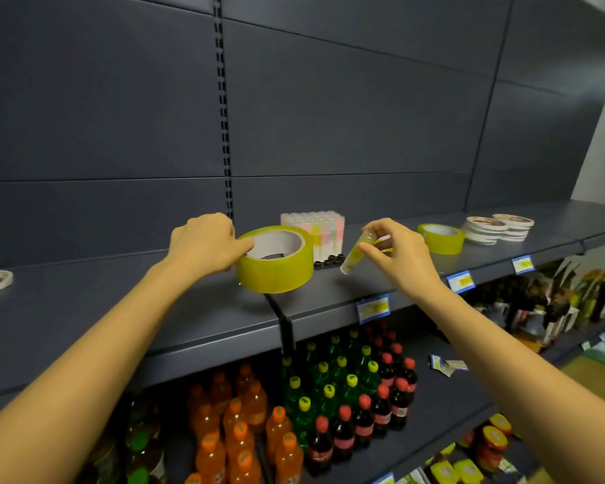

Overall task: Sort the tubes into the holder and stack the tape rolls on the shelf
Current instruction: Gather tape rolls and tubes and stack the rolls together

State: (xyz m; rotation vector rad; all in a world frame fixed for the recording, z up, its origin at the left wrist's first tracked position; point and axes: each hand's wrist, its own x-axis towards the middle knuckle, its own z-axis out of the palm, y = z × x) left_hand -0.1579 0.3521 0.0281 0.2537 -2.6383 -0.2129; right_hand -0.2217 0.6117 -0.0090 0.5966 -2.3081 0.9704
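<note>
Left hand [203, 244], as I see it, grips the big yellow tape roll [275, 270] by its rim over the near part of the shelf [189, 309]. My right hand [399, 249] pinches a tilted yellow tube [352, 256] just right of the holder [325, 232]. I see a second tape roll [441, 239] sitting farther right.

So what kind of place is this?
Most likely a shop: long metal shelves, price tags clipped to the shelf edge, and rows of drink bottles lined up below.
</note>
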